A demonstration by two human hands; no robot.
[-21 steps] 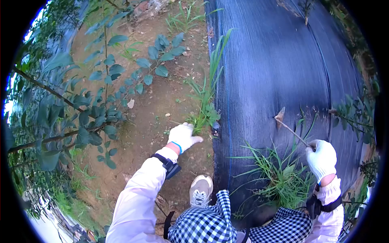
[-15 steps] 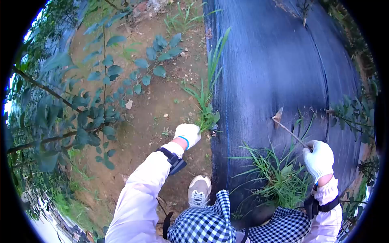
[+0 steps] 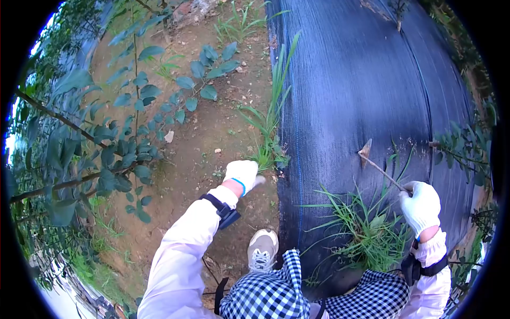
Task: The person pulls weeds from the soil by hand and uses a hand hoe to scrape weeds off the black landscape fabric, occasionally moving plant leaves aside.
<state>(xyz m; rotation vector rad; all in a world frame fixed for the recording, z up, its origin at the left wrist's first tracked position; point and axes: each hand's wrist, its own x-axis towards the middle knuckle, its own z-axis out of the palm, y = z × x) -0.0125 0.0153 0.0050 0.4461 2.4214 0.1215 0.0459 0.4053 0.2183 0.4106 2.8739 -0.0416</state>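
My left hand (image 3: pixel 243 174), in a white glove, rests on the bare soil against the base of a grass weed (image 3: pixel 271 151) at the edge of the black ground fabric (image 3: pixel 361 80). One finger sticks out to the right, and I cannot see whether the fingers grip the stems. My right hand (image 3: pixel 422 204), also gloved, is closed around the thin handle of a small hand hoe (image 3: pixel 381 173). Its pointed blade (image 3: pixel 365 150) rests on the fabric, up and left of the hand.
A large grass clump (image 3: pixel 361 231) grows through the fabric between my knees and the hoe. Leafy shrub branches (image 3: pixel 122 143) crowd the left side over brown soil (image 3: pixel 207 127). My shoe (image 3: pixel 262 250) stands on the soil by the fabric edge.
My left hand closed round the weed's base half a second ago, then shifted slightly down and left with a finger out. The right hand and hoe barely moved.
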